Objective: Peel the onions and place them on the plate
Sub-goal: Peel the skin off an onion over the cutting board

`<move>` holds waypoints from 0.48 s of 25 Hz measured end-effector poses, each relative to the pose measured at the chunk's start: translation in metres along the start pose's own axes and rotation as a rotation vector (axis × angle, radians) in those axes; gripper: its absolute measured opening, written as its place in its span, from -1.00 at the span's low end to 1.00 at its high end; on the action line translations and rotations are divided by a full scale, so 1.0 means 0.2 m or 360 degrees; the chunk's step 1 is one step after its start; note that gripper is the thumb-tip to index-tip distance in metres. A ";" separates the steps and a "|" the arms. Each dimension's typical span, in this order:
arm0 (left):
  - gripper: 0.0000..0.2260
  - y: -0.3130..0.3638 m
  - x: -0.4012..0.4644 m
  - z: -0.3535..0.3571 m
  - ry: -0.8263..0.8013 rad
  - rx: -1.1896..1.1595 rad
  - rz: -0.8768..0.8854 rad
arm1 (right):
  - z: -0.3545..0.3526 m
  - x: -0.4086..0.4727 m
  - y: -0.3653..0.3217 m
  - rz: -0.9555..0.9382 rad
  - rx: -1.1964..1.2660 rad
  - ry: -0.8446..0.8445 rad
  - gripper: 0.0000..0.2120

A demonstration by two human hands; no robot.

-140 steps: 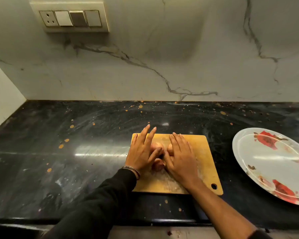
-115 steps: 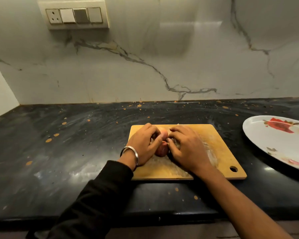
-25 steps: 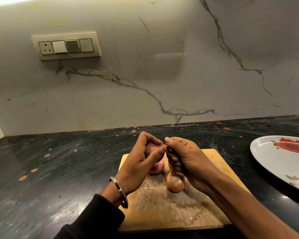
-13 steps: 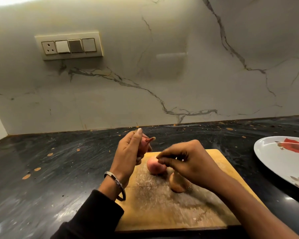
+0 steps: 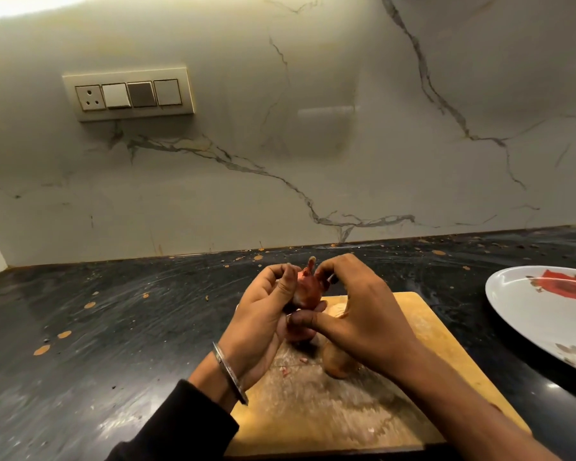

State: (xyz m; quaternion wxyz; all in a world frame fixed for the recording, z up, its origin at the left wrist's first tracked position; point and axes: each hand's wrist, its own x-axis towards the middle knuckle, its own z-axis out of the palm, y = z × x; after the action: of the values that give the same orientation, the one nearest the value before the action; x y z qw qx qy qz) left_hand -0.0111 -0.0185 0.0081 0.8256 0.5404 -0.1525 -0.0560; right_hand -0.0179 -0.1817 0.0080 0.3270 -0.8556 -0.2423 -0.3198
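Since half a second ago the right hand (image 5: 363, 314) has come back up from over the board to the held onion (image 5: 306, 291), and both hands now meet on it. Left hand (image 5: 263, 314) cups the onion from 9 o'clock, fingers curled round it. Right hand pinches near its pointed tip from 3 o'clock, thumb reaching underneath. Onion is lifted clear above the far part of the cutting board (image 5: 429, 334).

A second onion (image 5: 300, 334) lies on the board directly below the held one, partly hidden by the thumb. A brown onion (image 5: 335, 362) sits on the board at 5 o'clock of it, under the right wrist. Small peel scraps (image 5: 285, 371) lie nearby.

Plate (image 5: 526, 314) with red flowers rests on the dark counter (image 5: 113, 311) at 3 o'clock, well apart from the board. Metal bangle (image 5: 228, 372) on left wrist. Switch panel (image 5: 128, 93) on the marble wall at 11 o'clock.
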 end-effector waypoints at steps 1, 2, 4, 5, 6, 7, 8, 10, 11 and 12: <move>-0.50 -0.01 0.00 0.01 -0.0004 -0.0015 -0.0008 | 0.00 0.00 0.00 0.0006 -0.0065 0.0005 -0.51; -0.50 0.00 0.00 0.01 0.0009 0.0013 -0.0001 | -0.01 0.00 0.00 0.0002 -0.0091 0.0005 -0.53; -0.57 0.02 0.00 0.00 0.0060 0.0236 0.0116 | -0.02 0.00 0.01 -0.0033 0.0060 -0.0046 -0.58; -0.63 0.03 0.01 -0.01 0.0078 0.0431 0.0237 | -0.02 0.01 0.02 -0.0028 0.0201 -0.0113 -0.60; -0.68 0.05 0.01 -0.02 0.0070 0.0617 0.0373 | -0.03 0.01 0.03 -0.0002 0.0330 -0.0208 -0.61; -0.73 0.06 0.02 -0.03 0.0054 0.0778 0.0501 | -0.04 0.02 0.04 0.0046 0.0434 -0.0318 -0.63; -0.77 0.06 0.02 -0.04 0.0037 0.0906 0.0605 | -0.05 0.03 0.04 0.0117 0.0540 -0.0412 -0.67; -0.85 0.06 0.02 -0.05 0.0057 0.1123 0.0783 | -0.06 0.03 0.04 0.0289 0.0803 -0.0501 -0.73; -0.87 0.05 0.02 -0.05 0.0087 0.1204 0.0843 | -0.06 0.03 0.04 0.0386 0.0918 -0.0508 -0.71; -0.87 0.04 0.02 -0.06 0.0112 0.1259 0.0886 | -0.06 0.03 0.04 0.0498 0.1021 -0.0516 -0.67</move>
State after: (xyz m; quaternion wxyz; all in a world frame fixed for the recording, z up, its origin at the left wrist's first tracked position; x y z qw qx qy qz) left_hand -0.0035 -0.0063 0.0127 0.5452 0.7531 -0.2728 0.2475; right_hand -0.0139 -0.1934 0.0160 0.5803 -0.7759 -0.2452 -0.0348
